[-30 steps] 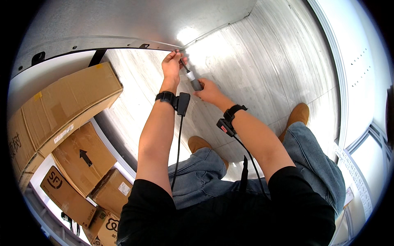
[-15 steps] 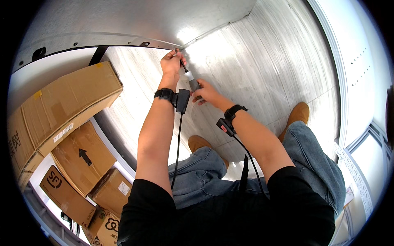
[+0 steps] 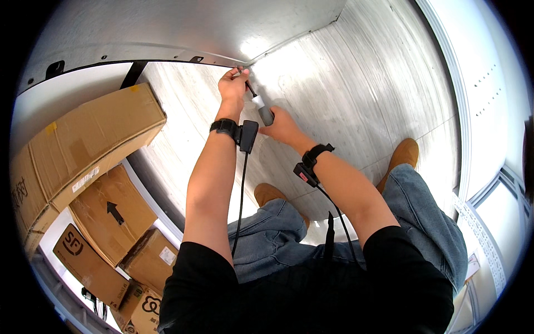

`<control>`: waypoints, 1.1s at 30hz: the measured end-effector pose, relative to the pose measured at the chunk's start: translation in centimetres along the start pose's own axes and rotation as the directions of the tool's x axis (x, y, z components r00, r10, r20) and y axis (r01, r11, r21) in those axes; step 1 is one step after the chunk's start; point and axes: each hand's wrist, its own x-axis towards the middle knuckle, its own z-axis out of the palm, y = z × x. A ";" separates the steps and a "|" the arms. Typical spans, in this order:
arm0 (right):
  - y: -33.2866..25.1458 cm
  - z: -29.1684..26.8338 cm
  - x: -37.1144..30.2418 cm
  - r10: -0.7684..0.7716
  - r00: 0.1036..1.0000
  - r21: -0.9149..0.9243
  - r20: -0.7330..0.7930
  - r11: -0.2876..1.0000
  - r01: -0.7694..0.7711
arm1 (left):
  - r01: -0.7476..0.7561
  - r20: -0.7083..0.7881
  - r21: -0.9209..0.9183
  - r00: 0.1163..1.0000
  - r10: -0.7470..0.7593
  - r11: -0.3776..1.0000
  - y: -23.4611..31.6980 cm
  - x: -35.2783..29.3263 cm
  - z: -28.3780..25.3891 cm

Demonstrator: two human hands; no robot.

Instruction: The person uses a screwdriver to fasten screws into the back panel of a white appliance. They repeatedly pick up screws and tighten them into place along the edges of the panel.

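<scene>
A screwdriver [image 3: 265,112] with a grey and whitish handle and a dark shaft slants between my hands, its tip end toward the lower corner of a grey metal panel [image 3: 183,28]. My right hand [image 3: 282,127] is closed around the handle's near end. At the shaft's far end, my left hand [image 3: 232,86] pinches with thumb and fingers beside the panel edge. Whether it grips the shaft itself or a small fastener there is too small to tell. Black straps with small boxes and cables sit on both wrists.
Cardboard boxes [image 3: 111,209] are stacked at the left, the topmost one [image 3: 100,133] reaching close to my left forearm. Light wood-look flooring [image 3: 356,83] spreads beneath my hands. A white frame edge [image 3: 453,89] runs along the right. My brown shoes [image 3: 405,152] stand on the floor.
My right hand has turned around the handle, its fingers now tucked underneath and less visible. The left hand stays at the panel corner, nearly unmoved.
</scene>
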 end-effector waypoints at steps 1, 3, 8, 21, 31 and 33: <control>0.0 -0.1 -0.2 0.068 0.996 0.160 0.063 0.984 -0.077 | 0.016 0.007 -0.003 1.000 -0.016 1.000 0.3 -0.1 0.0; -1.2 -0.8 -0.9 0.162 0.962 0.446 0.219 0.861 -0.247 | 0.047 0.037 -0.033 0.998 -0.046 0.998 0.6 0.0 -0.3; -0.2 -2.1 -0.7 0.124 0.915 0.695 0.384 0.613 -0.375 | 0.077 0.076 -0.059 0.994 -0.072 0.995 1.2 -0.3 -0.5; 0.3 -0.1 0.0 0.054 0.995 0.208 0.083 0.976 -0.070 | -0.007 0.030 0.149 1.000 0.002 0.989 0.8 0.0 -0.1; 1.6 -1.9 -0.5 0.015 0.933 0.709 0.360 0.645 -0.284 | 0.080 0.120 -0.035 0.990 -0.075 0.996 1.7 -0.5 -0.4; 4.6 -0.1 0.7 -0.062 0.963 0.576 0.262 0.811 -0.104 | 0.080 0.139 -0.076 0.988 -0.069 0.994 1.5 -0.4 -0.4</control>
